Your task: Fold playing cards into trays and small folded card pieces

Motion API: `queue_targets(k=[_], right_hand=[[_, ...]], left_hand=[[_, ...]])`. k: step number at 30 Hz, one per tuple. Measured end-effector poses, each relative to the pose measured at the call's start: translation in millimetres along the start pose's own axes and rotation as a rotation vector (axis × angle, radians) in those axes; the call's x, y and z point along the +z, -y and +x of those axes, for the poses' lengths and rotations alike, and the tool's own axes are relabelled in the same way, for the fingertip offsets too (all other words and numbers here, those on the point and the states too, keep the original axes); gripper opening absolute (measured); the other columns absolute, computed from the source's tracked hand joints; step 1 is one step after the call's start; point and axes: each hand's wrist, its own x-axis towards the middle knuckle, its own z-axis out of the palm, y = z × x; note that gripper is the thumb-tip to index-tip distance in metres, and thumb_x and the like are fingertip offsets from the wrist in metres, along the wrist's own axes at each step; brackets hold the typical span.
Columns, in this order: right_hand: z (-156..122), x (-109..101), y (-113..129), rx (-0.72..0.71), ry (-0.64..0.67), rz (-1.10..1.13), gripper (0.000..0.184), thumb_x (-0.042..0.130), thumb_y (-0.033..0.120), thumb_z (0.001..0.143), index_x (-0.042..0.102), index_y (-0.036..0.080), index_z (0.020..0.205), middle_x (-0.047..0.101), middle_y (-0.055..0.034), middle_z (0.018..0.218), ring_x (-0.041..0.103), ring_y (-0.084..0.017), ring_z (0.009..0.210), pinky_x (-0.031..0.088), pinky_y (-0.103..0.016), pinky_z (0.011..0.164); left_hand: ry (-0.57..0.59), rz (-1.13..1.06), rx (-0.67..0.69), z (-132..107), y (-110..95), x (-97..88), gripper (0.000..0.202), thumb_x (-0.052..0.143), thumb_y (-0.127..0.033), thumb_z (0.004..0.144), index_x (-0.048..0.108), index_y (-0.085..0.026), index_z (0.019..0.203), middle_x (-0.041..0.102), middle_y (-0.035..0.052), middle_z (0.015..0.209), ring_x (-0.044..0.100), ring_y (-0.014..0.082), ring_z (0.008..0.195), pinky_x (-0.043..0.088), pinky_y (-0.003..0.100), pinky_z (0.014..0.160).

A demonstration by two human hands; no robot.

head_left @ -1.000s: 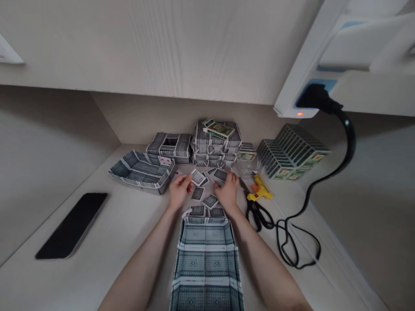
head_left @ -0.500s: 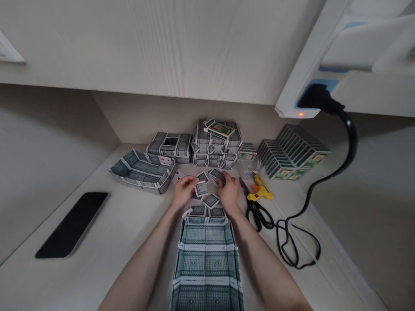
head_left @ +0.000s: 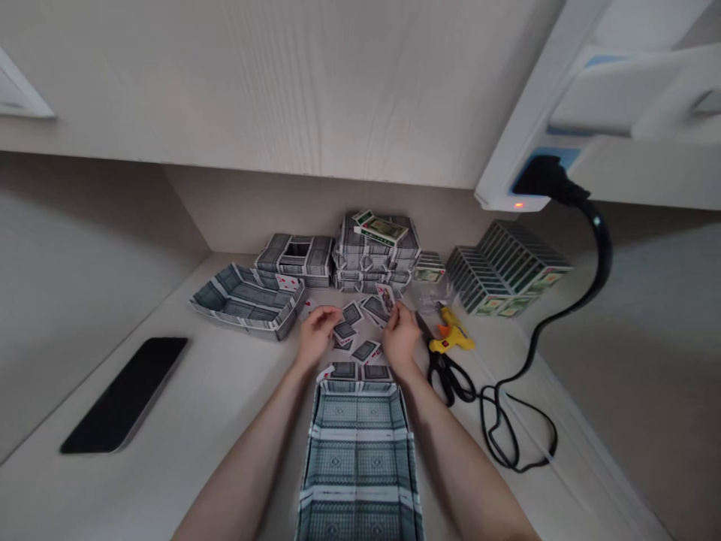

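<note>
Small folded playing-card pieces [head_left: 365, 350] lie scattered on the white desk in front of a long tray built from cards [head_left: 358, 451]. My left hand [head_left: 315, 335] rests among them with fingers curled on one folded piece [head_left: 343, 331]. My right hand [head_left: 401, 335] pinches a card piece [head_left: 385, 297] that stands tilted up, its red-marked face showing. Both hands sit just beyond the far end of the tray.
A second card tray [head_left: 242, 299] and stacked card boxes [head_left: 374, 252] stand behind the hands. Rows of card packs [head_left: 504, 269] sit at the right. Yellow glue gun [head_left: 451, 335], black scissors [head_left: 447, 370] and a black cable [head_left: 507, 421] lie right; a phone [head_left: 124, 391] lies left.
My right hand has lifted a card piece so it tilts upright. My left hand has drawn back slightly toward me, still on a folded piece.
</note>
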Motion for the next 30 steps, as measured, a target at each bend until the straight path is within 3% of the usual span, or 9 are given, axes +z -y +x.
queue_targets(k=[3,6,11,17,22,30], right_hand=[[1.5,3.9,3.6,0.051,0.067,0.264,0.026,0.038,0.029,0.081,0.056,0.017,0.095,0.062,-0.009,0.093,0.057,-0.019,0.084,0.043,-0.033,0.076],[4.8,10.3,1.3,0.239,0.186,0.58,0.021,0.047,0.034,0.076,0.054,0.02,0.089,0.063,-0.0058,0.084,0.059,-0.017,0.071,0.048,-0.032,0.065],[8.4,12.8,-2.6,0.452,0.37,0.924,0.036,0.062,0.032,0.063,0.05,0.022,0.096,0.063,-0.0005,0.074,0.059,-0.016,0.059,0.049,-0.032,0.055],[5.1,7.0,12.4,0.474,0.537,0.98,0.058,0.068,0.029,0.056,0.046,0.024,0.109,0.063,0.0015,0.073,0.059,-0.015,0.061,0.049,-0.03,0.058],[5.3,4.8,17.6,0.491,0.561,0.988,0.055,0.069,0.027,0.055,0.051,0.021,0.106,0.062,0.0029,0.069,0.058,-0.014,0.061,0.047,-0.027,0.059],[5.4,5.4,15.3,0.461,0.586,0.972,0.05,0.067,0.028,0.056,0.055,0.02,0.103,0.062,0.0028,0.067,0.057,-0.013,0.057,0.045,-0.025,0.054]], left_hand=[[0.023,0.053,0.063,0.2,4.0,-0.5,0.023,0.061,-0.029,0.065,0.061,-0.017,0.085,0.049,-0.0032,0.065,0.039,0.0057,0.049,0.032,0.018,0.048],[0.03,0.11,0.124,0.0,8.3,-0.1,0.031,0.062,-0.026,0.065,0.06,-0.018,0.095,0.051,-0.0004,0.079,0.041,0.0053,0.053,0.035,0.018,0.051],[0.099,0.158,0.144,-1.8,7.9,1.6,0.046,0.062,-0.023,0.065,0.052,-0.022,0.11,0.05,0.0024,0.095,0.041,0.0044,0.053,0.036,0.019,0.051],[0.233,0.224,0.158,-5.4,2.8,4.1,0.071,0.07,-0.023,0.054,0.043,-0.023,0.12,0.045,0.0064,0.109,0.045,0.0056,0.057,0.039,0.02,0.051],[0.256,0.209,0.162,-6.6,4.5,4.4,0.084,0.072,-0.027,0.054,0.031,-0.025,0.128,0.043,0.009,0.114,0.046,0.006,0.059,0.04,0.02,0.051],[0.304,0.142,0.096,-7.6,-0.1,3.5,0.091,0.075,-0.028,0.052,0.027,-0.027,0.129,0.042,0.0106,0.118,0.05,0.0082,0.064,0.042,0.021,0.054]])
